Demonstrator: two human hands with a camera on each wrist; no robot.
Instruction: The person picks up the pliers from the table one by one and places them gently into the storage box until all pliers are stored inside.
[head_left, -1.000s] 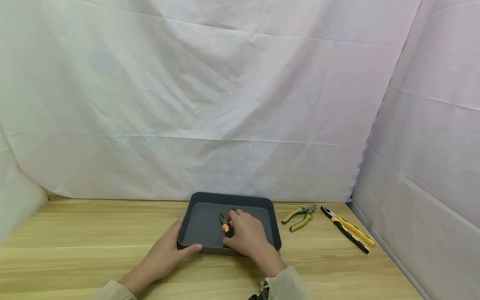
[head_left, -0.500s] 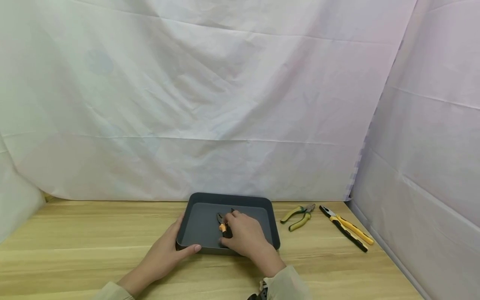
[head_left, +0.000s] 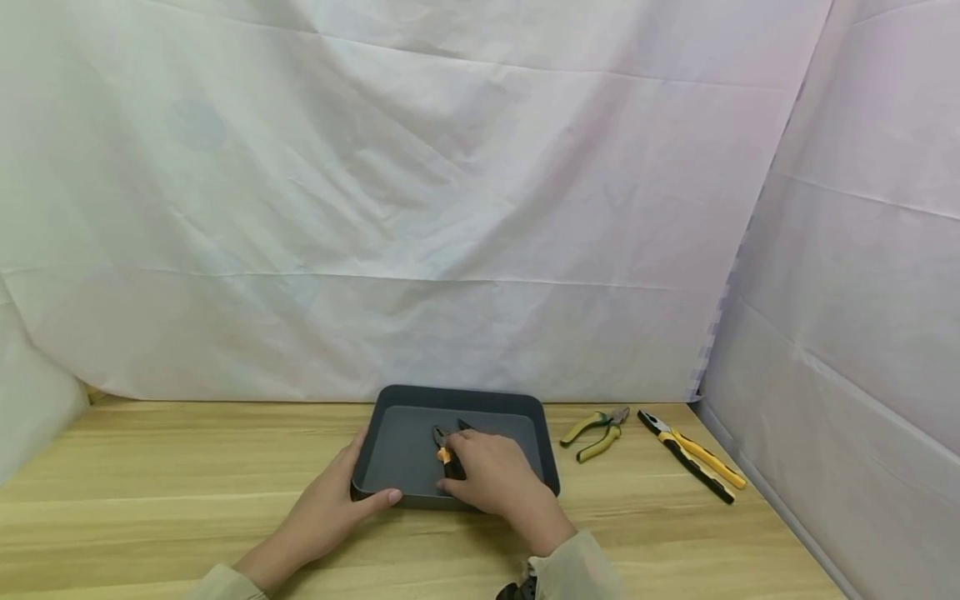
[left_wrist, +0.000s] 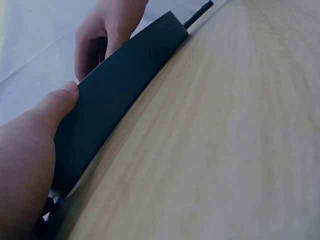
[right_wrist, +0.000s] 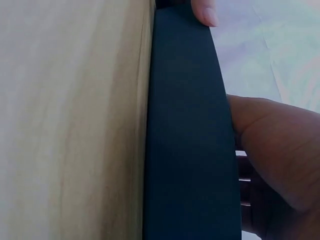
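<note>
A dark grey rectangular tray (head_left: 405,423) lies on the wooden table. My left hand (head_left: 326,504) grips its near left corner, thumb over the front rim and fingers along the left side. Inside the tray, my right hand (head_left: 491,473) holds a pair of pliers (head_left: 444,455) with orange and black handles; their metal jaws point away and to the left. A dark pointed tip (head_left: 464,424) shows just beyond the right hand; what it belongs to is hidden. In both wrist views the tray's wall (left_wrist: 117,82) hides the pliers.
Green-handled pliers (head_left: 598,433) lie spread on the table right of the tray. Farther right are longer yellow-and-black pliers (head_left: 693,457). A white cloth (head_left: 420,208) hangs behind the table, and another white cloth (head_left: 847,333) stands along the right side.
My right hand has shifted slightly toward me within the tray, so more of the dark tip shows. The pliers have moved a little left. My left hand stays on the tray.
</note>
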